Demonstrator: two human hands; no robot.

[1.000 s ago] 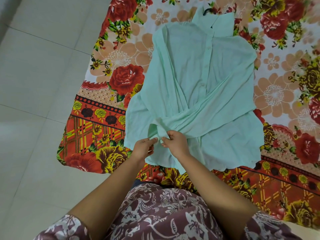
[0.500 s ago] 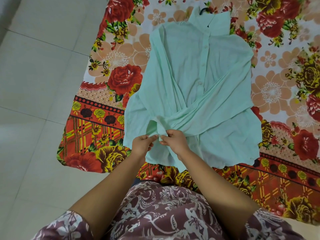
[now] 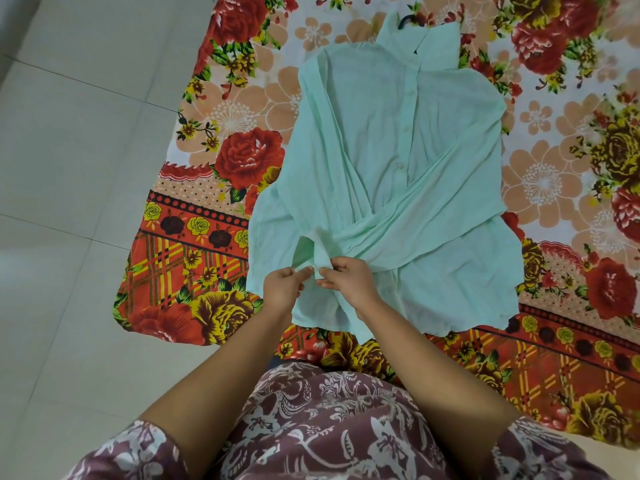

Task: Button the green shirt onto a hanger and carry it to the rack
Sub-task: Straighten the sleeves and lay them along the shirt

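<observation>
Green shirt (image 3: 391,188) lying flat on floral bedsheet (image 3: 225,174), hanger hook (image 3: 408,20) peeking above collar. Left hand (image 3: 282,289) and right hand (image 3: 349,280) both pinching cuff (image 3: 320,259). Buttoning step seemingly finishing; next: lifting by hook, carrying to rack.

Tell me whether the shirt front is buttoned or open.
Buttoned down the visible front: the shirt placket lies closed with buttons in a row. Lower down, a sleeve crosses it, so cannot tell there.

Tile floor (image 3: 79,209) to the left is open; green shirt (image 3: 398,188) covers mid floral sheet (image 3: 571,161), bare on the right.
</observation>
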